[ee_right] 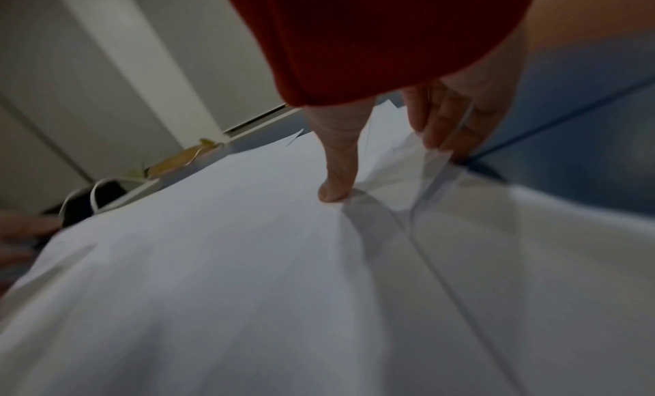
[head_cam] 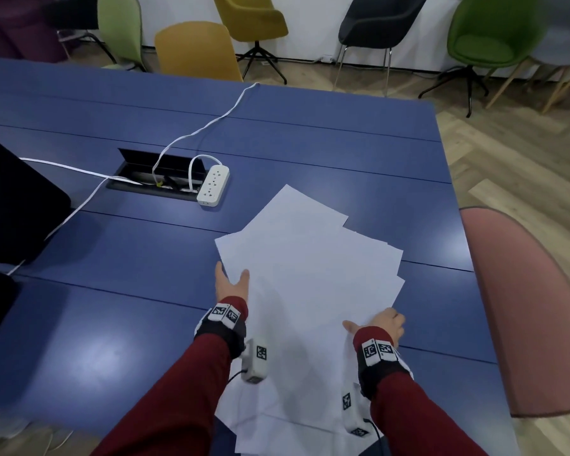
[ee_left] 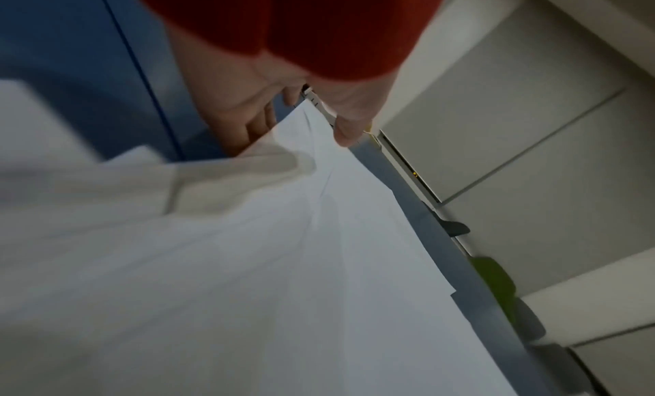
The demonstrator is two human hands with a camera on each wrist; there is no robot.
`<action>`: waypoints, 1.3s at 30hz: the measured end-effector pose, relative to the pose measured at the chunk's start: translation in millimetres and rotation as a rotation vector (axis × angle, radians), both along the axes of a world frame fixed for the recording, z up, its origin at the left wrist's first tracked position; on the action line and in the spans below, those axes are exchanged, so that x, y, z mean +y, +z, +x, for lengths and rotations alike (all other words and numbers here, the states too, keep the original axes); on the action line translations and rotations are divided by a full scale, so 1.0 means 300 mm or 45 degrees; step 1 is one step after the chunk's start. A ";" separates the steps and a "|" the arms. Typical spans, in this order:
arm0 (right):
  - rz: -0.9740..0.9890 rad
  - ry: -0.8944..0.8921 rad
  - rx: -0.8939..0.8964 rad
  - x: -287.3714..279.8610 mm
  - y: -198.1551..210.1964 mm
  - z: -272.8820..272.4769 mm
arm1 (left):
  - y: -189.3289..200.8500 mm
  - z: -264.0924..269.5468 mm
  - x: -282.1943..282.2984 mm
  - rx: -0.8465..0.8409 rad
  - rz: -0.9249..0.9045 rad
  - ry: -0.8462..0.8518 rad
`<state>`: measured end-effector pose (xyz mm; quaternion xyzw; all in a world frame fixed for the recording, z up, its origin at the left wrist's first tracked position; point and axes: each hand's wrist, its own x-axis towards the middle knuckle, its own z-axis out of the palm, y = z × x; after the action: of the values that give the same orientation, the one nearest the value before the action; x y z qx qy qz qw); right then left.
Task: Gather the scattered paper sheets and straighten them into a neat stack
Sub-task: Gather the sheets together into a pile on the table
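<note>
A fanned pile of white paper sheets lies askew on the blue table, corners sticking out at the far and right sides. My left hand holds the pile's left edge, thumb on top and fingers underneath. At the right edge my right hand pinches the sheets, its thumb pressing down on top and its fingers curled under the edge. More sheets lie under my wrists near the front edge.
A white power strip and its cables sit beside an open cable hatch, left of the pile's far end. A black object occupies the table's left side. A pink chair back stands against the right table edge.
</note>
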<state>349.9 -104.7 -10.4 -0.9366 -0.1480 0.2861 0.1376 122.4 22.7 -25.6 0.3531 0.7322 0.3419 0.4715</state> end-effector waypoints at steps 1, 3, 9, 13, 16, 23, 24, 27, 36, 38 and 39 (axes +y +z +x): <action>-0.001 0.002 0.007 -0.003 0.003 0.009 | 0.006 0.008 0.019 -0.010 0.023 -0.001; 0.002 -0.009 0.028 -0.009 0.003 0.018 | 0.012 0.022 0.062 0.001 0.025 -0.018; 0.018 0.148 0.047 -0.042 -0.016 0.051 | 0.004 -0.006 0.119 0.024 0.000 0.198; 0.093 0.143 0.068 -0.063 -0.021 0.064 | 0.024 -0.006 0.130 0.129 -0.032 0.173; 0.125 0.140 0.056 -0.080 -0.024 0.046 | 0.010 -0.009 0.141 0.152 -0.065 0.115; 0.184 -0.049 0.177 -0.136 -0.059 0.058 | -0.013 -0.030 0.087 0.288 -0.127 -0.005; 0.220 -0.113 0.169 -0.138 -0.056 0.066 | -0.029 -0.033 0.077 0.290 -0.138 -0.007; 0.189 -0.203 0.081 -0.121 -0.029 0.072 | -0.028 -0.024 0.036 0.331 -0.144 -0.105; -0.110 -0.205 0.098 -0.056 0.019 0.058 | -0.042 0.017 -0.103 0.119 -0.173 -0.228; -0.093 -0.213 0.201 -0.050 -0.004 0.060 | -0.012 0.007 -0.105 -0.002 -0.226 -0.196; -0.071 -0.193 0.215 -0.049 -0.010 0.059 | 0.002 0.007 -0.108 -0.033 -0.240 -0.222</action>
<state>367.6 -119.5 -13.5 -0.9211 -0.0566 0.3568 0.1449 124.4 -9.7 -25.1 0.3651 0.7215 0.2338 0.5398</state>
